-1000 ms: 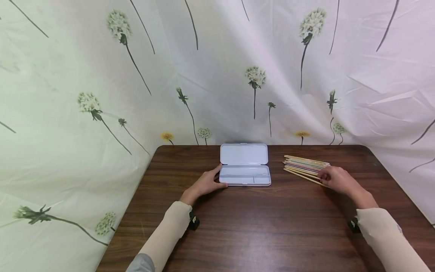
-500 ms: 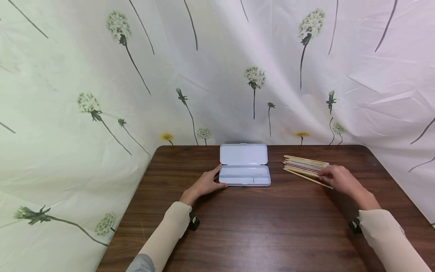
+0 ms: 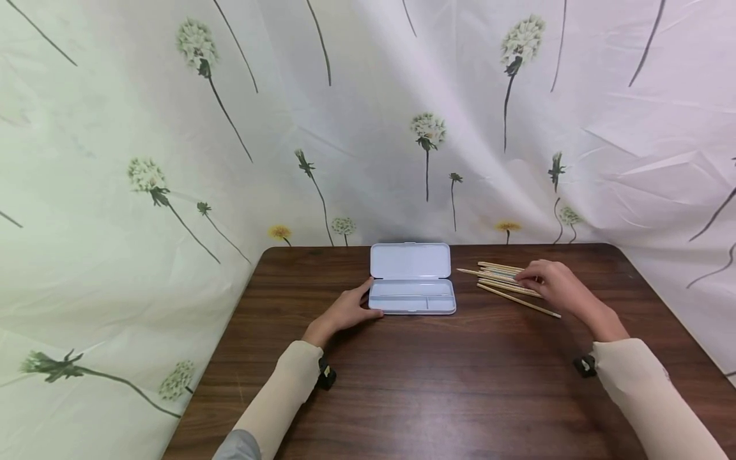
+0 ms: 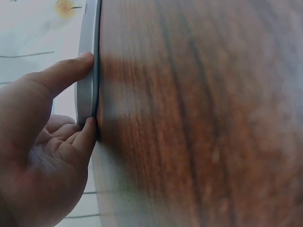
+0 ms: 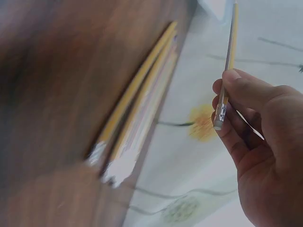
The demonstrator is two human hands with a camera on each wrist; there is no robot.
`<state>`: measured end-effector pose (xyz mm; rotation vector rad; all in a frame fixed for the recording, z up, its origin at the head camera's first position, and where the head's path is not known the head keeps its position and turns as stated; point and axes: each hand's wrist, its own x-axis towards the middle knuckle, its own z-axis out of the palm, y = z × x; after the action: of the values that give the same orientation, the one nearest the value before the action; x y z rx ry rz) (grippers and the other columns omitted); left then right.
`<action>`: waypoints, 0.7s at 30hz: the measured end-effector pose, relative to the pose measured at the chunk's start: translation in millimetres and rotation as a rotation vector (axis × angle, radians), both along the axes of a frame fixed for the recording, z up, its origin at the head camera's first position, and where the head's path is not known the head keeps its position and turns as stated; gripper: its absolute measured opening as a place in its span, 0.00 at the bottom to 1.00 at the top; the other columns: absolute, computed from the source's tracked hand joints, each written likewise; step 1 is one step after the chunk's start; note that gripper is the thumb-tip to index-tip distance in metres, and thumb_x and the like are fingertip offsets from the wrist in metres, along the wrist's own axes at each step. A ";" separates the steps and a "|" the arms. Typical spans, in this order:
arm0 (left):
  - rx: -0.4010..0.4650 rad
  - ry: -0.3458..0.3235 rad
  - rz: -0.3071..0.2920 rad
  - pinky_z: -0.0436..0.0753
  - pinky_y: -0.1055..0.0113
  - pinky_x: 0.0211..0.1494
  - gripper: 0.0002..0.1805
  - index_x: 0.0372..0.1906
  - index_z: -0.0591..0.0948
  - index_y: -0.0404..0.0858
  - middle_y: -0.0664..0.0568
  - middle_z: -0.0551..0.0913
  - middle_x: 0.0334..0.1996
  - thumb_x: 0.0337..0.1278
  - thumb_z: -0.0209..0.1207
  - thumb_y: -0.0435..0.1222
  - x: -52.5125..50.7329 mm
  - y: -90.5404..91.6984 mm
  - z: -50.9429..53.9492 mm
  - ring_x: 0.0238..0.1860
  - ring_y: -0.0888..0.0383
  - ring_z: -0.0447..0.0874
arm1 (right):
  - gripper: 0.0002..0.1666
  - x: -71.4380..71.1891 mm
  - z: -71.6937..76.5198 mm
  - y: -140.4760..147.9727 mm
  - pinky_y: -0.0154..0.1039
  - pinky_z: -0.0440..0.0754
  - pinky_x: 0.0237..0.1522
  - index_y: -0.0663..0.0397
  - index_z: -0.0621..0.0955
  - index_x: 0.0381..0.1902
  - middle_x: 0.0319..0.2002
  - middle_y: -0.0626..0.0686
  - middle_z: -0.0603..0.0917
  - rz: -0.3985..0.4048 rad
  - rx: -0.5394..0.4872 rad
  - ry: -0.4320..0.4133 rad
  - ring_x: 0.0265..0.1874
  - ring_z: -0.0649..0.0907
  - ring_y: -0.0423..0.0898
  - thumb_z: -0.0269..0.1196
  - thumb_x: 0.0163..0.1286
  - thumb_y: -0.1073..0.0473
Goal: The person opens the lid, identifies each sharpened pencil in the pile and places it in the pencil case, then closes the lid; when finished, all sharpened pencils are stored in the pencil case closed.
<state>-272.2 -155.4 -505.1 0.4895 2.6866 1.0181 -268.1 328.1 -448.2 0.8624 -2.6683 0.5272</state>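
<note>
My left hand point(image 3: 347, 309) grips the left end of a pale blue pencil case point(image 3: 409, 304), thumb at its front edge, as the left wrist view also shows. The case lies flat with its lid point(image 3: 410, 260) raised back and its divided tray facing up. Between thumb and fingertips, my right hand point(image 3: 556, 287) pinches a yellow pencil point(image 5: 231, 52) near its eraser end. That pencil is lifted above the others, its tip toward the case. Several more pencils point(image 3: 506, 285) lie below the right hand, partly hidden by it. One pencil point(image 3: 517, 300) lies a little apart in front.
A dark brown wooden table point(image 3: 414, 383) holds everything. Behind it hangs a white cloth point(image 3: 368, 128) printed with dandelions, reaching down to the table's back edge. Both wrists carry small black cameras.
My right hand has picked up a pencil from the group and moved up and left with it. The front pencil now lies apart from the rest. My left hand stays on the case.
</note>
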 end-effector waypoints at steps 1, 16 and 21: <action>-0.002 0.003 -0.001 0.67 0.50 0.83 0.54 0.88 0.51 0.40 0.43 0.55 0.86 0.70 0.70 0.49 -0.4 -0.3 -0.4 0.84 0.46 0.61 | 0.11 -0.9 3.3 -4.8 0.39 0.79 0.31 0.53 0.93 0.42 0.32 0.46 0.88 0.011 -0.002 -0.002 0.29 0.83 0.40 0.73 0.66 0.72; 0.005 -0.003 -0.002 0.66 0.50 0.83 0.53 0.88 0.51 0.41 0.43 0.55 0.86 0.70 0.70 0.47 0.3 -0.7 1.2 0.84 0.46 0.60 | 0.10 -28.0 29.7 -79.3 0.48 0.86 0.41 0.55 0.93 0.45 0.37 0.50 0.91 0.126 -0.026 -0.070 0.38 0.88 0.46 0.70 0.71 0.70; 0.002 -0.004 -0.001 0.66 0.49 0.83 0.53 0.88 0.51 0.42 0.43 0.55 0.86 0.70 0.70 0.48 0.6 -0.1 1.3 0.84 0.46 0.59 | 0.09 -35.5 34.4 -104.6 0.52 0.87 0.43 0.60 0.93 0.45 0.40 0.54 0.93 0.165 -0.036 -0.090 0.40 0.89 0.51 0.71 0.69 0.70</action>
<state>-271.6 -155.5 -503.8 0.4893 2.6820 1.0209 -303.5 223.5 -413.8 1.0794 -2.6723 0.6646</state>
